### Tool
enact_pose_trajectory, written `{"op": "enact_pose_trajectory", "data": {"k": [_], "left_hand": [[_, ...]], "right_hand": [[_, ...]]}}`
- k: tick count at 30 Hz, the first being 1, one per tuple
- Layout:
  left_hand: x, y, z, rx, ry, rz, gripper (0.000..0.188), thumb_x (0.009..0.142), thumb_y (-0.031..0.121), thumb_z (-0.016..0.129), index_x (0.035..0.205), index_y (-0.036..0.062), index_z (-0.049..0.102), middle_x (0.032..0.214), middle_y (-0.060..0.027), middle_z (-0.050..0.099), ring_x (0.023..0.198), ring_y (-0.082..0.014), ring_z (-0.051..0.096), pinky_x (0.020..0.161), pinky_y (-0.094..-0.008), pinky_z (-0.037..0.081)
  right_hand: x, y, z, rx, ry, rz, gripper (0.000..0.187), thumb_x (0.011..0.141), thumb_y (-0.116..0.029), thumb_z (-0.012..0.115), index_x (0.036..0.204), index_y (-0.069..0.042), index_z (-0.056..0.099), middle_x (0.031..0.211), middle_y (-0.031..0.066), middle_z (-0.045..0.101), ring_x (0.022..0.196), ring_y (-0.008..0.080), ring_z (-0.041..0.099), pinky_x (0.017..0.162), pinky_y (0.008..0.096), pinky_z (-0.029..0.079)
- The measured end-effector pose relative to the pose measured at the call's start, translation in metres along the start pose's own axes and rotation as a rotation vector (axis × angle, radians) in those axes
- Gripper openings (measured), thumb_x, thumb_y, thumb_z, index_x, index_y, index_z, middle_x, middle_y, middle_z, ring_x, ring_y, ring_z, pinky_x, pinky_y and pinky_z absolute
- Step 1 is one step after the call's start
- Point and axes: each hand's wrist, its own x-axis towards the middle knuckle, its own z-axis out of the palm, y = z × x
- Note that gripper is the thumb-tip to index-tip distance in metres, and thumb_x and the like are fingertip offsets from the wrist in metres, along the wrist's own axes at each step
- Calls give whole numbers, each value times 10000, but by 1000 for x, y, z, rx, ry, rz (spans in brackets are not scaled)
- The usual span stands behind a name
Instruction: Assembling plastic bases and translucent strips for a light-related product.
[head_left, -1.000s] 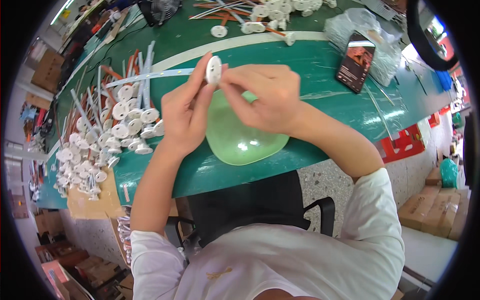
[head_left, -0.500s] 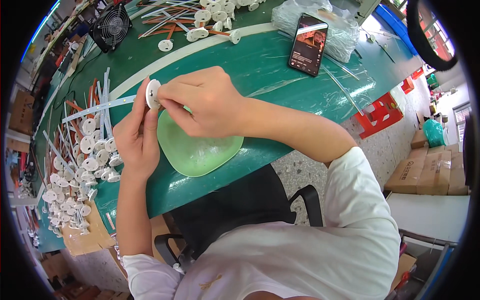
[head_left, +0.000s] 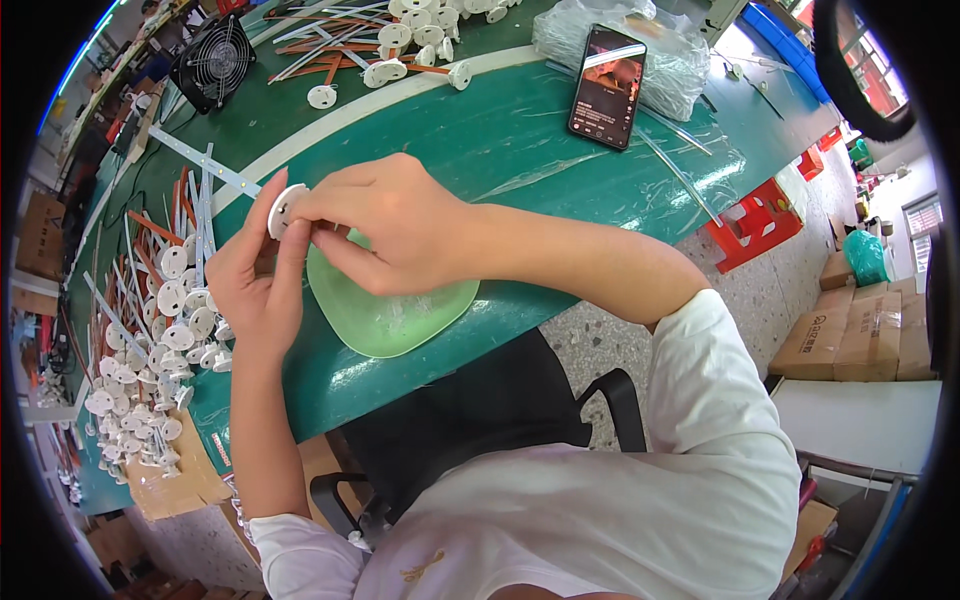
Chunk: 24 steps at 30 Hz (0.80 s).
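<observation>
Disc (head_left: 284, 209) in white, clamped in the left hand's (head_left: 256, 285) fingers, is held above a green table (head_left: 520, 150) near a light-green bowl (head_left: 400, 325); right hand's (head_left: 400, 225) fingers bunch at the disc's face, grip unclear. Tabletop stretches rightward to a phone (head_left: 606, 90); near edge borders a black chair (head_left: 470, 405).

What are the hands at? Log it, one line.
left hand: holds white disc | right hand: at the disc | pale strip: sticks out beyond left hand | green bowl: below right hand
</observation>
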Motion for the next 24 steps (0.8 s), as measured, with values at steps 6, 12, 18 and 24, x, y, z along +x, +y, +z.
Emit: {"op": "enact_pose_trajectory", "data": {"k": [6,12,18,24], "left_hand": [[7,-9,-9,-37,66,-109,342,976,80,609,1307,-6,610,954,-98,731,824,-132,707,686,-235,528],[21,2,-34,421,-221,-182,236,954,97,609,1153,0,691,908,-150,725,709,-196,725,599,-268,506],[16,-6,-45,702,-391,-113,211,832,178,720,787,-27,702,657,-166,546,593,-343,535,591,-444,416],[11,-10,-47,750,-456,-151,416,776,211,782,547,-58,564,625,-163,504,647,-360,534,615,-456,417]], "right_hand": [[5,11,-5,103,52,194,111,781,-6,673,882,-29,713,794,83,718,668,192,700,570,296,564],[4,20,-10,-15,77,230,78,788,-21,690,860,-33,718,761,72,712,656,176,694,555,279,560],[3,21,-8,-46,61,147,92,779,-16,700,865,-47,716,742,71,701,647,177,687,551,275,558],[2,22,-9,-66,43,112,108,769,-12,698,868,-55,713,760,72,706,645,190,686,545,281,552]]}}
